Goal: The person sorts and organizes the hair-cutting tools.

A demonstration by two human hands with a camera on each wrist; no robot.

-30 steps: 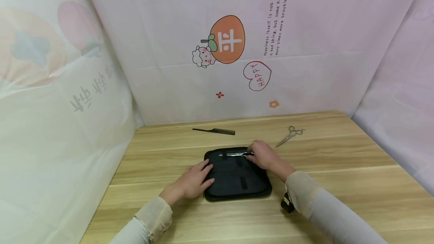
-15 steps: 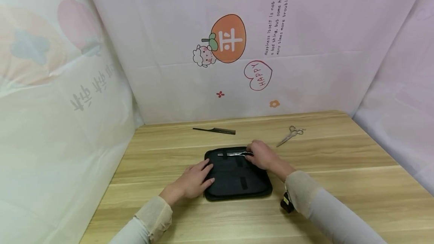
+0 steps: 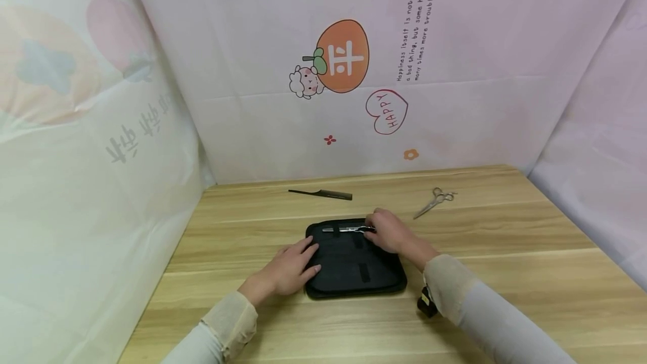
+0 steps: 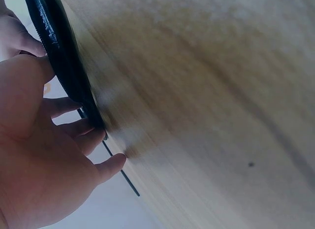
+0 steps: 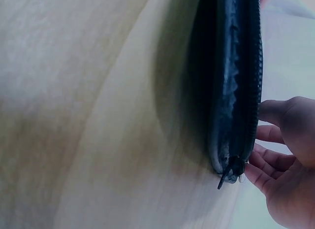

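A black zip-up case (image 3: 336, 268) lies open on the table, its dark inside facing up. Along its far edge, a pair of scissors (image 3: 343, 230) has its silver blades passing under a small strap. My right hand (image 3: 391, 232) pinches the handle end, which the fingers partly hide. At the case's left edge, my left hand (image 3: 288, 268) rests with fingers spread. The left wrist view has the left hand (image 4: 54, 135) against the side of the case (image 4: 61, 56). A zip pull (image 5: 229, 172) hangs at the case corner near the right hand (image 5: 290, 150) in the right wrist view.
A dark tail comb (image 3: 328, 194) lies beyond the case, near the table's back edge. Another pair of scissors (image 3: 436, 202) is at the back right. A small black block with a yellow label (image 3: 427, 303) is at the right wrist. Printed cloth (image 3: 253, 128) hangs behind the wooden table (image 3: 505, 274).
The scissors have slid slightly left under the strap, and my right hand has shifted left with them. My left hand stays on the case edge.
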